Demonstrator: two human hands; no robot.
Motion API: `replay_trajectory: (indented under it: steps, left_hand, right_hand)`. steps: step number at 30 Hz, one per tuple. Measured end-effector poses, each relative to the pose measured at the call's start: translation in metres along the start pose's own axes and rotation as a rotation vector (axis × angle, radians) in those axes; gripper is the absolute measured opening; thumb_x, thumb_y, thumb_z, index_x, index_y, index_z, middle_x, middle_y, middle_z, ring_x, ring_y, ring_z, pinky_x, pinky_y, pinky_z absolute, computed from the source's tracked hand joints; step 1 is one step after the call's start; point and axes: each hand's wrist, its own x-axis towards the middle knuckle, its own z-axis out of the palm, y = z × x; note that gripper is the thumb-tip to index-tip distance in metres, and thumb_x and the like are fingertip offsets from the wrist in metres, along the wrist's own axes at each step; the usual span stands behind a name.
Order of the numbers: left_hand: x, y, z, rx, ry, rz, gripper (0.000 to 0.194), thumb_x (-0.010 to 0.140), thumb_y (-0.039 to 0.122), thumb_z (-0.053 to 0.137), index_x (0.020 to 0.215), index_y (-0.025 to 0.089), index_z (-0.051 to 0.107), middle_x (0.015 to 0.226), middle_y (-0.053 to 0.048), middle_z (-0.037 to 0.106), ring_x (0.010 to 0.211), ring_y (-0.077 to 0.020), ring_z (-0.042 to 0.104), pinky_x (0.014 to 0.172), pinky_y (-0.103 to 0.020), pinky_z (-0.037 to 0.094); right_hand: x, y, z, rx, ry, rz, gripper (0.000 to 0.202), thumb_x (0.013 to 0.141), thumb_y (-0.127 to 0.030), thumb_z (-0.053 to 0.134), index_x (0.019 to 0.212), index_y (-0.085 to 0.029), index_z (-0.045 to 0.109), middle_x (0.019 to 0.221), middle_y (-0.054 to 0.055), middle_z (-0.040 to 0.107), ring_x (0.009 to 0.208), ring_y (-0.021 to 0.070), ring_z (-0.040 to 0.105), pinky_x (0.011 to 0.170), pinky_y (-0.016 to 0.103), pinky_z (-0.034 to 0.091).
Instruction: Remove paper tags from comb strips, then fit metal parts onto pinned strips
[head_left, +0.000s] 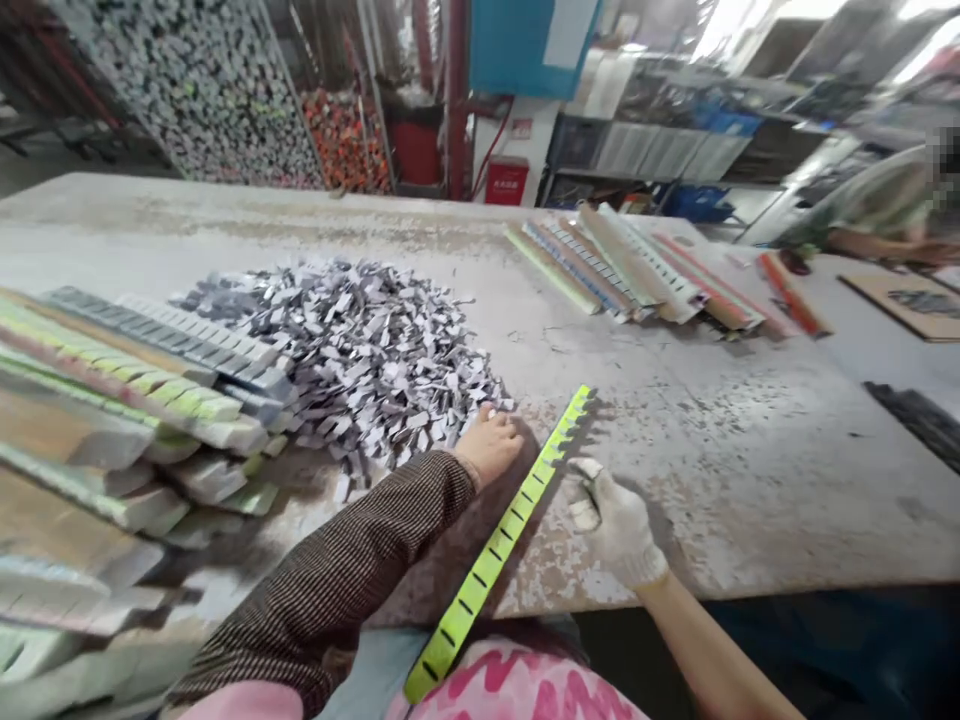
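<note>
My bare left hand (491, 443) reaches into the near edge of a big heap of small grey metal pieces (360, 350) and touches them; its fingertips are closed, and I cannot tell whether a piece is between them. A long yellow-green slotted strip (504, 535) lies slanted on the worn table (750, 450), from my lap up toward the middle. My right hand (611, 520), in a white glove, rests just right of the strip and pinches a small pale piece (589, 470) by its upper end.
Stacks of filled strips lie at the left (142, 400) and at the far right of the table (637, 265). Another person (877, 205) works at the far right. A dark strip (919, 420) lies near the right edge. Racks of bar stock (202, 90) stand behind.
</note>
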Motion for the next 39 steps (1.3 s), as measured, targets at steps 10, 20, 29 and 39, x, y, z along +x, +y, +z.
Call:
replay_trajectory:
  steps: [10, 20, 29, 39]
  left_hand:
    - [-0.044, -0.012, -0.020, -0.362, 0.094, -0.179, 0.025, 0.093, 0.009, 0.050, 0.101, 0.018, 0.072, 0.098, -0.009, 0.069, 0.090, -0.0213, 0.063, 0.086, -0.034, 0.045]
    - [-0.088, 0.042, -0.021, -1.280, 0.180, -0.356, 0.032, 0.093, 0.048, 0.061, 0.087, 0.016, 0.064, 0.084, -0.003, 0.063, 0.082, -0.0181, 0.056, 0.074, -0.025, 0.045]
    - [-0.091, 0.056, -0.011, -1.185, 0.165, -0.412, 0.056, 0.093, 0.068, 0.047, 0.066, 0.018, 0.051, 0.065, 0.001, 0.047, 0.066, -0.0147, 0.042, 0.061, -0.025, 0.034]
    - [-0.097, 0.075, -0.017, -0.985, 0.359, -0.314, 0.054, 0.099, 0.057, 0.043, 0.061, 0.020, 0.035, 0.059, 0.002, 0.039, 0.058, -0.0129, 0.037, 0.054, -0.025, 0.027]
  right_hand:
    - [0.001, -0.033, 0.003, 0.762, -0.101, 0.443, 0.033, 0.087, -0.043, 0.068, 0.110, -0.020, 0.070, 0.072, 0.002, 0.067, 0.056, 0.0129, 0.055, 0.056, 0.024, 0.046]
    - [0.038, -0.089, 0.020, 1.587, -0.248, 0.845, 0.052, 0.074, -0.065, 0.077, 0.070, -0.020, 0.053, 0.056, -0.006, 0.042, 0.047, 0.0052, 0.025, 0.042, 0.020, 0.019]
    - [0.032, -0.086, 0.013, 1.541, -0.204, 0.781, 0.050, 0.075, -0.069, 0.073, 0.074, -0.022, 0.056, 0.064, -0.003, 0.049, 0.056, 0.0104, 0.041, 0.050, 0.022, 0.035]
    - [0.019, -0.089, 0.002, 1.613, -0.339, 0.981, 0.046, 0.066, -0.056, 0.084, 0.071, -0.021, 0.055, 0.058, -0.004, 0.052, 0.049, 0.0092, 0.044, 0.045, 0.021, 0.039]
